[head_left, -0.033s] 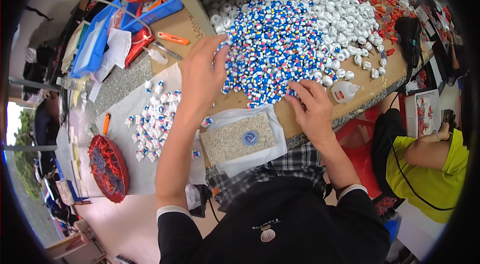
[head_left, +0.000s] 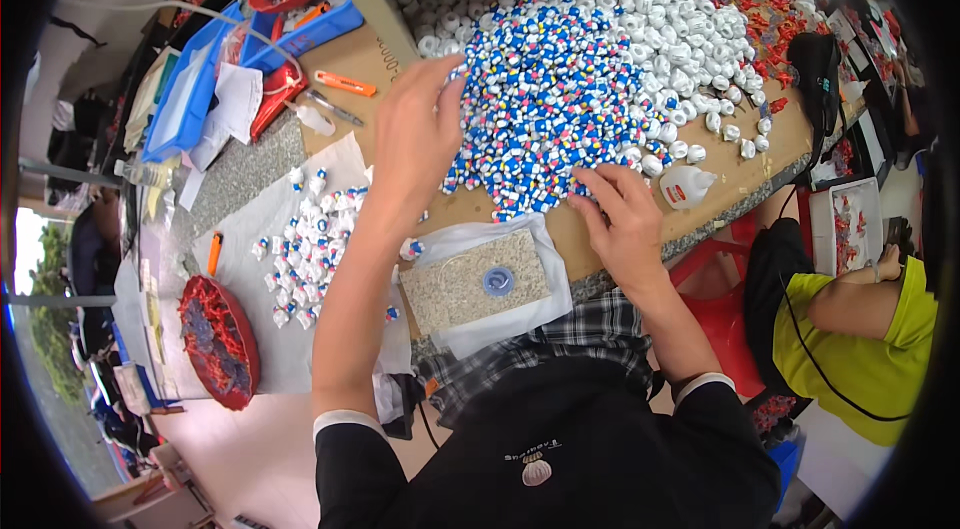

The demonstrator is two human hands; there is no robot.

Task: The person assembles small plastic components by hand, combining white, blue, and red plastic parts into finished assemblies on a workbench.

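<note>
My left hand (head_left: pixel 418 124) reaches to the left edge of a heap of small blue-and-white figure-shaped pieces (head_left: pixel 550 99). Its fingers curl, and the thumb stands apart from the fingertips with pieces of the heap showing between them. My right hand (head_left: pixel 625 219) is at the heap's front right edge, finger and thumb tips apart against the outermost pieces. No piece is plainly gripped in either hand. Nearer me, a stone slab (head_left: pixel 440 284) lies on white sheeting and bears a small blue round cup (head_left: pixel 497 280).
White round pieces (head_left: pixel 690 44) lie behind the heap, red parts (head_left: pixel 770 39) beyond. A squeeze bottle (head_left: pixel 688 187) stands by my right hand. At left are loose white-and-blue figures (head_left: pixel 300 264), a red bowl (head_left: pixel 252 369), an orange cutter (head_left: pixel 345 84) and blue trays (head_left: pixel 165 134). A person in yellow (head_left: pixel 880 359) sits at right.
My left hand has moved slightly to the right, toward the heap, whose left edge has shifted a little inward. My right hand has barely moved.
</note>
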